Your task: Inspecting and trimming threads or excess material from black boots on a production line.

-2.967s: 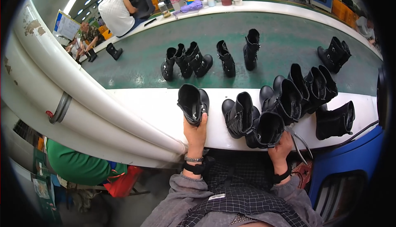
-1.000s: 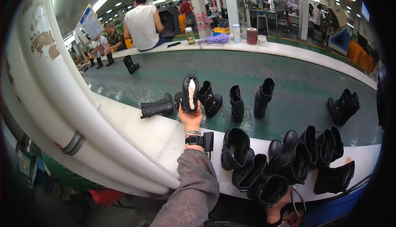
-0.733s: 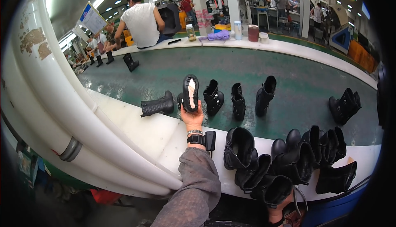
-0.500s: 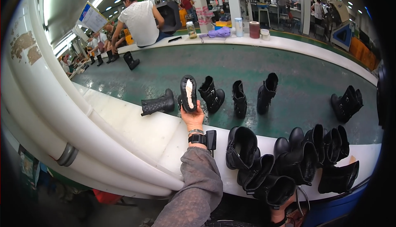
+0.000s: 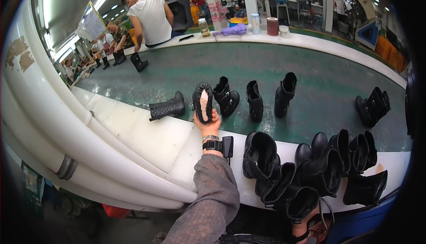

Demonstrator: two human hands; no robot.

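My left hand (image 5: 209, 122) is closed around a black boot (image 5: 196, 94), held up over the near edge of the green belt. The boot's underside faces me, a pale strip running down its middle. At the lower right, my right hand (image 5: 305, 218) is mostly hidden behind a black boot (image 5: 296, 205) with its opening toward me. Its fingers do not show, so I cannot tell what they grip. Beside the held boot, a quilted black boot (image 5: 171, 106) lies on its side, and a buckled black boot (image 5: 227, 98) stands on the belt.
More black boots (image 5: 284, 95) stand on the green belt (image 5: 199, 60). Several others crowd the white ledge (image 5: 177, 144) at right. Thick white pipes (image 5: 111, 151) curve along my left. Across the belt sits a person in a white top (image 5: 151, 18), near jars and purple cord (image 5: 234, 30).
The view has shifted slightly. My left hand still holds the boot in nearly the same place. The co-worker across the belt has moved a hand down near a boot standing there.
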